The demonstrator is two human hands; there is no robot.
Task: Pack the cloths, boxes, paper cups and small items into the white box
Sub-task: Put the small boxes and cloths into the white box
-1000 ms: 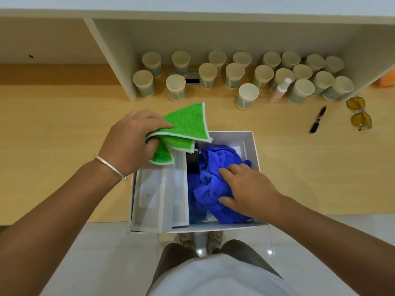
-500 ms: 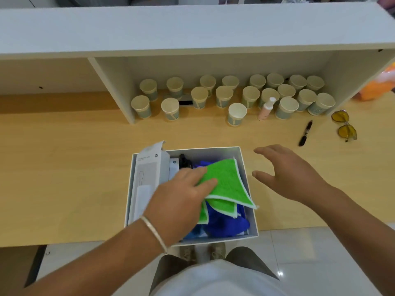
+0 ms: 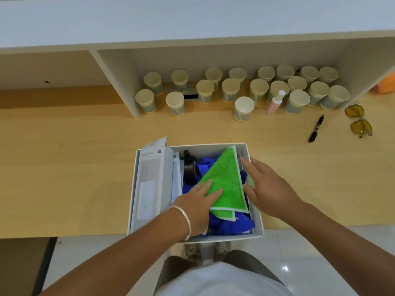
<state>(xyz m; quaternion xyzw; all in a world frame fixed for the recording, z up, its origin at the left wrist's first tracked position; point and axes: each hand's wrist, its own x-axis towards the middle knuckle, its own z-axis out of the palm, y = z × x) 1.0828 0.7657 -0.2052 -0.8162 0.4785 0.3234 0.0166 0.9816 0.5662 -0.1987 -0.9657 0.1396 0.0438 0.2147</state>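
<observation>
The white box (image 3: 257, 212) sits at the desk's near edge. Inside it a folded green cloth (image 3: 224, 180) lies on top of a crumpled blue cloth (image 3: 233, 224). My left hand (image 3: 197, 205) presses flat on the green cloth's left corner, fingers spread. My right hand (image 3: 269, 189) rests flat against the cloth's right edge at the box's right wall. A tall white product box (image 3: 149, 184) stands along the box's left side, with a black round item (image 3: 189, 167) beside it. Several paper cups (image 3: 243, 108) stand at the back under the shelf.
A small pink bottle (image 3: 274, 102) stands among the cups. A black pen (image 3: 316, 128) and yellow sunglasses (image 3: 360, 120) lie at the right of the desk. A white shelf (image 3: 115, 67) overhangs the back. Something orange (image 3: 385, 84) shows at the far right edge.
The green cloth went from held above the box's left side down onto the blue cloth. My right hand lifted off the blue cloth, then came back to the green cloth's right edge.
</observation>
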